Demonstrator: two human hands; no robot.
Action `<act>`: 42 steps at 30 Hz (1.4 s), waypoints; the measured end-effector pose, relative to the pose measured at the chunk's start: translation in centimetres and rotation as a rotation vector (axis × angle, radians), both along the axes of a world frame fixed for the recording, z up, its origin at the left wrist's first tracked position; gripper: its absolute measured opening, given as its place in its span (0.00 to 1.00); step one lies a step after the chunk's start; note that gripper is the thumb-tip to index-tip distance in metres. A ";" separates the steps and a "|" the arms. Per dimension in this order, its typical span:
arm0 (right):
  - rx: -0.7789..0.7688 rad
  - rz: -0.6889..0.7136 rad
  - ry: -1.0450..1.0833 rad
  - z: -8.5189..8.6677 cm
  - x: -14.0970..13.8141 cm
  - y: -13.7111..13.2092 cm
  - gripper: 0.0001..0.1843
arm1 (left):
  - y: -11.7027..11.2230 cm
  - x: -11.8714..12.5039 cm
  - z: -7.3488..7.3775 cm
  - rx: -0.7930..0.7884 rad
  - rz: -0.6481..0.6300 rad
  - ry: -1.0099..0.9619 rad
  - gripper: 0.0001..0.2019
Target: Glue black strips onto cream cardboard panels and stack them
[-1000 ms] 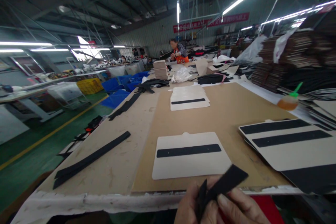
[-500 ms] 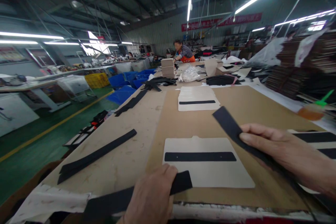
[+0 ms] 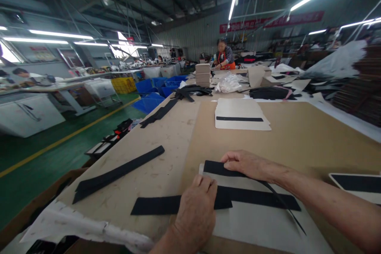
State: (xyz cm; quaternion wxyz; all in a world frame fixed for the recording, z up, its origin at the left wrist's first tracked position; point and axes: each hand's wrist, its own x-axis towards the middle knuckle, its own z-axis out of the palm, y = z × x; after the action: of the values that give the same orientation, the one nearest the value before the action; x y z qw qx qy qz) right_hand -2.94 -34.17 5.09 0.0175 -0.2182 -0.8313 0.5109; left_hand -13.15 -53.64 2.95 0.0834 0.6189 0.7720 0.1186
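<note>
A pale rectangular panel [image 3: 253, 226] lies on the table before me, with a black strip [image 3: 264, 197] across its middle. Over its far edge, my right hand [image 3: 242, 163] pinches another black strip [image 3: 216, 168], whose narrow trailing end hangs toward the lower right. My left hand [image 3: 198, 210] is closed over a separate black strip [image 3: 156, 205]; that strip sticks out on both sides of the hand and overlaps the panel's left part. The fingertips of the left hand are partly hidden.
More black strips [image 3: 119, 172] lie on the table's left side. Beyond the panel sits a stack of pale panels [image 3: 238, 108] with a black strip on top. Another striped panel [image 3: 357, 183] is at the right. A co-worker [image 3: 224, 55] stands at the table's far end.
My right hand has brought its strip left and down onto the panel's far edge. My left hand has shifted slightly right and up with its strip, and the view has turned left.
</note>
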 end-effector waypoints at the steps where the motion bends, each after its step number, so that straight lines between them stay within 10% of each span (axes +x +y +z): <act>1: 0.023 0.016 -0.006 -0.2 -0.3 0.1 0.11 | -0.1 0.0 -0.1 0.001 0.000 -0.005 0.23; 33: 0.177 0.200 -0.149 -1.6 -3.0 1.4 0.14 | 0.1 0.1 -1.4 -0.065 0.116 0.018 0.28; 42: -0.006 0.257 -0.361 2.3 4.2 6.4 0.16 | 0.3 -0.1 -1.5 -0.037 0.131 0.060 0.26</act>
State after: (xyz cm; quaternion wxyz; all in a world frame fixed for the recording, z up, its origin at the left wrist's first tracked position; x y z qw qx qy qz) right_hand 1.29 -27.78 7.37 -0.1976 -0.1987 -0.8404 0.4638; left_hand -13.20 -53.35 1.41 0.0639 0.5687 0.8150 0.0909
